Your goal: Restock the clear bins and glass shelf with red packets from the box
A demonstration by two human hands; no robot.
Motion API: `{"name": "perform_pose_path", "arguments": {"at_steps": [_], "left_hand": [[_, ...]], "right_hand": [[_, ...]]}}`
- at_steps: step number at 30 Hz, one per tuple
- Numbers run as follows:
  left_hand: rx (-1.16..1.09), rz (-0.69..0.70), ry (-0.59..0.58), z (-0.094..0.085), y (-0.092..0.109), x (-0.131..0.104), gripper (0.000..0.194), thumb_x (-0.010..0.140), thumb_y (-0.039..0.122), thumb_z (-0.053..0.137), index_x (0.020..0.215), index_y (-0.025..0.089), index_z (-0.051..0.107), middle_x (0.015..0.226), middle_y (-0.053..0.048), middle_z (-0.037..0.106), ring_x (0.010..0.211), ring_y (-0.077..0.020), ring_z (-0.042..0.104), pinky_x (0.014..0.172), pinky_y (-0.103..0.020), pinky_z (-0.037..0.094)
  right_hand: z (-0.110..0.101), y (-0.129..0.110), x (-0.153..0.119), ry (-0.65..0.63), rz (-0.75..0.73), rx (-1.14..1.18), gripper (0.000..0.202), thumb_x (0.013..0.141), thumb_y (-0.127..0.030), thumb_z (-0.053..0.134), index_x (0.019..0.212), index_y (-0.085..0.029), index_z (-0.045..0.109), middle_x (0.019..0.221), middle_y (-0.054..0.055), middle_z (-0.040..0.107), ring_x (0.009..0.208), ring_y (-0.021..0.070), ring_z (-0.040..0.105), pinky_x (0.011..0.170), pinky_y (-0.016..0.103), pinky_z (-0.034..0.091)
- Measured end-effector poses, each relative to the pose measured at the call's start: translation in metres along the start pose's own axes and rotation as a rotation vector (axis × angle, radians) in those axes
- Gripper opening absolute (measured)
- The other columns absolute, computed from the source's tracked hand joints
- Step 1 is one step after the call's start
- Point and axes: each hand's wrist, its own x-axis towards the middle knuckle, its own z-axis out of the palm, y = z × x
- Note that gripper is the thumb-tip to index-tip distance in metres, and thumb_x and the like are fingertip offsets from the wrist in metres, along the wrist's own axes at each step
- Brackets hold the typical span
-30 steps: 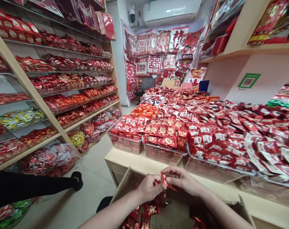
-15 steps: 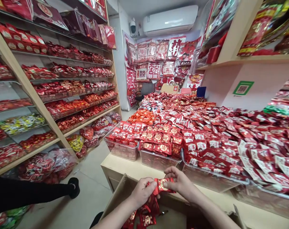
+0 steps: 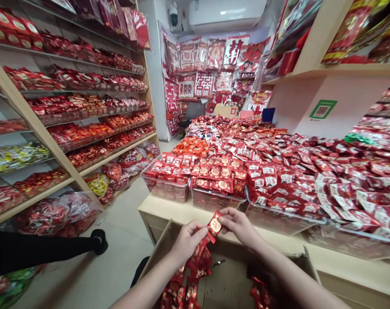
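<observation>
Both hands have risen a little since the earlier pictures, and the red packet between them, which lay flat across the fingers half a second ago, now stands tilted on one corner. The left hand (image 3: 187, 238) has its grip closed on the top of a strip of red packets (image 3: 195, 268) that hangs down into the open cardboard box (image 3: 163, 249) below the worktop (image 3: 169, 210). The right hand (image 3: 238, 224) pinches the uppermost packet (image 3: 214, 225) by its right edge, thumb and forefinger pressed together on the foil. That packet sits in the air just in front of the worktop's edge, between the two hands, and appears joined to the strip beneath it, though the join is too small to make out for sure.

The step in hand looks like parting one packet from the chain: each hand holds one side of a seam. The next move would call for a short, opposed pull or twist across that seam, with the left grip holding firm so the rest of the strip does not come up out of the box.

Clear bins (image 3: 169, 189) heaped with like packets stand just behind on the worktop. At the left, a dark sleeve (image 3: 37, 251) reaches across the floor side.
</observation>
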Motion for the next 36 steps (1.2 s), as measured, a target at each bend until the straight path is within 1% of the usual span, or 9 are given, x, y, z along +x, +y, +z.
{"name": "perform_pose_path", "arguments": {"at_steps": [5, 10, 14, 19, 23, 28, 30, 34, 36], "left_hand": [[-0.066, -0.025, 0.024, -0.001, 0.012, 0.005, 0.023, 0.073, 0.036, 0.055, 0.070, 0.013, 0.057, 0.064, 0.001, 0.055, 0.057, -0.0084, 0.046, 0.057, -0.020, 0.036], [-0.087, -0.058, 0.052, -0.003, 0.018, 0.008, 0.022, 0.074, 0.036, 0.054, 0.074, 0.014, 0.056, 0.065, 0.002, 0.054, 0.056, -0.0072, 0.045, 0.054, -0.018, 0.035], [0.016, -0.057, -0.021, -0.004, 0.024, 0.009, 0.024, 0.074, 0.037, 0.053, 0.073, 0.014, 0.058, 0.067, 0.001, 0.055, 0.059, -0.0082, 0.045, 0.056, -0.019, 0.036], [0.141, -0.073, -0.075, -0.010, 0.037, 0.010, 0.026, 0.075, 0.037, 0.051, 0.070, 0.012, 0.058, 0.063, 0.000, 0.054, 0.056, -0.0082, 0.043, 0.053, -0.019, 0.033], [0.258, -0.093, -0.180, -0.015, 0.048, 0.012, 0.027, 0.076, 0.038, 0.049, 0.072, 0.013, 0.058, 0.061, 0.001, 0.052, 0.055, -0.0087, 0.042, 0.053, -0.019, 0.033], [0.536, -0.064, -0.218, -0.022, 0.065, 0.019, 0.026, 0.073, 0.041, 0.050, 0.078, 0.017, 0.058, 0.063, 0.003, 0.051, 0.058, -0.0106, 0.044, 0.053, -0.019, 0.033], [0.622, -0.054, -0.262, -0.023, 0.072, 0.022, 0.026, 0.074, 0.040, 0.048, 0.077, 0.017, 0.059, 0.061, 0.003, 0.051, 0.057, -0.0106, 0.043, 0.052, -0.019, 0.032], [0.632, -0.040, -0.438, -0.026, 0.089, 0.032, 0.027, 0.076, 0.037, 0.046, 0.071, 0.016, 0.062, 0.056, 0.004, 0.050, 0.053, -0.0092, 0.042, 0.050, -0.018, 0.031], [0.596, 0.000, -0.385, -0.030, 0.102, 0.045, 0.028, 0.075, 0.038, 0.047, 0.070, 0.015, 0.062, 0.056, 0.003, 0.051, 0.053, -0.0090, 0.043, 0.050, -0.019, 0.032]], "right_hand": [[-0.003, -0.011, -0.005, 0.078, -0.005, 0.024, 0.028, 0.065, -0.037, 0.065, 0.077, -0.014, 0.054, 0.063, -0.001, 0.058, 0.053, 0.0071, 0.049, 0.048, 0.019, 0.040], [-0.002, -0.021, -0.011, 0.095, 0.005, 0.043, 0.025, 0.065, -0.035, 0.067, 0.073, -0.014, 0.055, 0.061, -0.001, 0.058, 0.051, 0.0072, 0.049, 0.048, 0.020, 0.041], [-0.003, -0.022, -0.011, 0.090, 0.002, 0.043, 0.026, 0.065, -0.035, 0.066, 0.071, -0.014, 0.054, 0.062, 0.000, 0.057, 0.054, 0.0089, 0.050, 0.049, 0.021, 0.043], [-0.005, -0.019, -0.009, 0.049, -0.022, 0.025, 0.025, 0.068, -0.038, 0.063, 0.074, -0.016, 0.052, 0.064, 0.000, 0.057, 0.057, 0.0099, 0.051, 0.050, 0.022, 0.043], [-0.007, -0.018, -0.009, 0.035, -0.080, -0.070, 0.024, 0.071, -0.039, 0.060, 0.075, -0.016, 0.053, 0.063, -0.001, 0.055, 0.056, 0.0103, 0.050, 0.052, 0.022, 0.042], [-0.007, -0.022, -0.010, 0.040, -0.130, -0.170, 0.024, 0.073, -0.041, 0.056, 0.074, -0.017, 0.052, 0.066, 0.001, 0.057, 0.060, 0.0133, 0.053, 0.057, 0.025, 0.043], [-0.007, -0.024, -0.011, 0.036, -0.139, -0.181, 0.025, 0.074, -0.042, 0.055, 0.073, -0.018, 0.052, 0.066, 0.002, 0.057, 0.061, 0.0139, 0.054, 0.057, 0.025, 0.044], [-0.007, -0.027, -0.011, 0.067, -0.138, -0.120, 0.027, 0.075, -0.044, 0.053, 0.079, -0.018, 0.052, 0.067, 0.002, 0.057, 0.059, 0.0130, 0.053, 0.054, 0.024, 0.043], [-0.009, -0.029, -0.010, 0.107, -0.143, -0.057, 0.029, 0.077, -0.046, 0.050, 0.083, -0.017, 0.052, 0.070, 0.003, 0.058, 0.059, 0.0124, 0.052, 0.054, 0.024, 0.043]]}}
